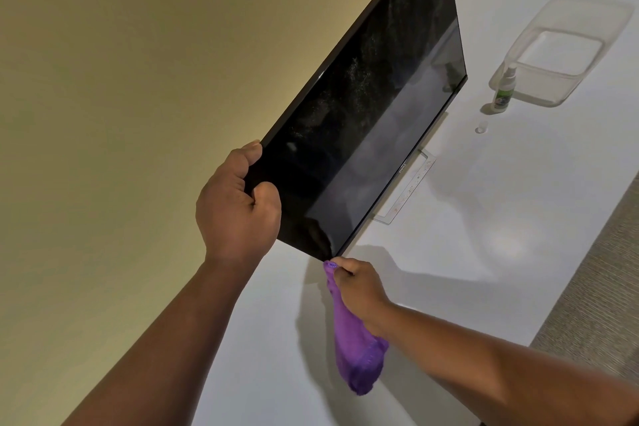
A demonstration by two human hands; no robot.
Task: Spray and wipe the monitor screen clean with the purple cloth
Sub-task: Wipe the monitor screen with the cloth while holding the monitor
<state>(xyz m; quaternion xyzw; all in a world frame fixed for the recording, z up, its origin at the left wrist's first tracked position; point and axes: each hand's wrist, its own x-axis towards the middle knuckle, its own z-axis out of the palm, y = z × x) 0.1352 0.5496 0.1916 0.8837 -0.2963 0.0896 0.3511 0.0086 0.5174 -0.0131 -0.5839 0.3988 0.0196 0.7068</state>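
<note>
The black monitor (373, 107) stands on a white desk (484, 235), its dark screen speckled with spray droplets and smears. My left hand (238, 207) grips the screen's left edge, thumb on the front of the bezel. My right hand (359, 287) holds the purple cloth (356, 349) at the monitor's lower left corner; most of the cloth hangs down below the hand. A small spray bottle (503, 92) with a green label stands on the desk to the right of the monitor.
A clear plastic container (567, 45) sits behind the spray bottle. A small clear cap (480, 129) lies on the desk near the bottle. The monitor's flat stand base (408, 190) rests below the screen. A yellow wall is behind; carpet (601, 287) lies beyond the desk edge.
</note>
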